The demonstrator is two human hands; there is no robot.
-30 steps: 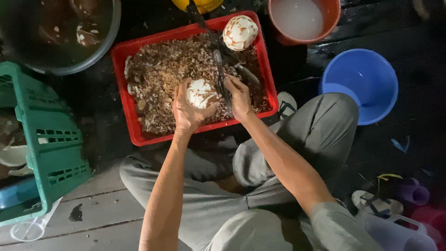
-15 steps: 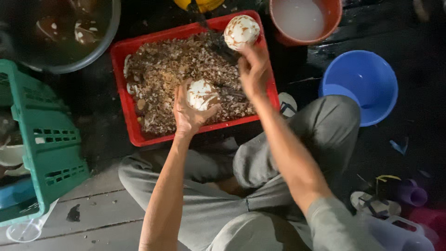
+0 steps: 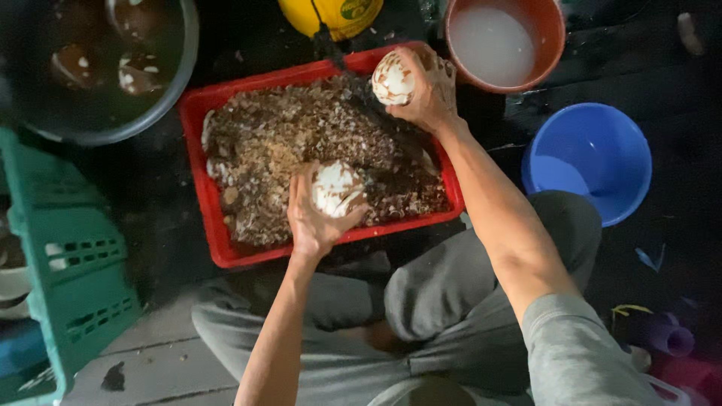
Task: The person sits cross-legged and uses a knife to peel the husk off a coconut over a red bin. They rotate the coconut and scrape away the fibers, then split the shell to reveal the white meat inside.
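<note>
Two pale peeled coconuts: we are gripping one [image 3: 337,188] in left hand [image 3: 316,218] over the red plastic crate [image 3: 226,248], fingers wrapped; right hand [image 3: 429,90] is clasping the other [image 3: 392,78] at the far rim. Firm wraps advisable; shells look slippery.

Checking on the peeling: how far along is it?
Done: brown shavings fill the red tray. In hand: the left hand holds one mostly white coconut, the right hand grips another with brown streaks left. More round pieces sit in the grey basin.
</note>
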